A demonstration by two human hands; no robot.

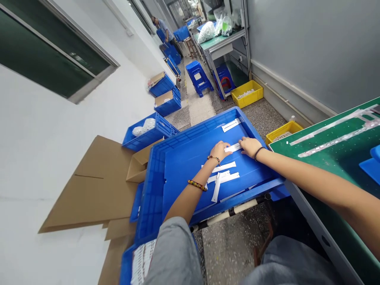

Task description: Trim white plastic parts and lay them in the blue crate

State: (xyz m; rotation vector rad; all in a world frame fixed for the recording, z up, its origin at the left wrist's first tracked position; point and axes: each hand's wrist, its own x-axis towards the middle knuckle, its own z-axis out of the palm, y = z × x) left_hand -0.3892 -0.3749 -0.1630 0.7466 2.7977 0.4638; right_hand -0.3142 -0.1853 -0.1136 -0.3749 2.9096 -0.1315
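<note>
Between my two hands lies a flat white strip (233, 148) with a small hole near its end, low over the floor of a large blue tray (185, 162). My left hand (219, 151) grips the strip's left end with bent fingers. At its right end, my right hand (249, 147) has its fingers closed on it, partly covering that end. Closer to me, several loose white strips (224, 167) lie overlapping, one of them turned crosswise (217, 188). A few more strips (231, 125) lie together by the tray's far edge.
A green-topped table (332, 158) borders the tray on the right. Cardboard sheets (92, 186) and a blue crate with white bags (145, 128) stand along the left wall. Beyond are a blue stool (198, 77), a yellow bin (247, 94) and a distant person (166, 31).
</note>
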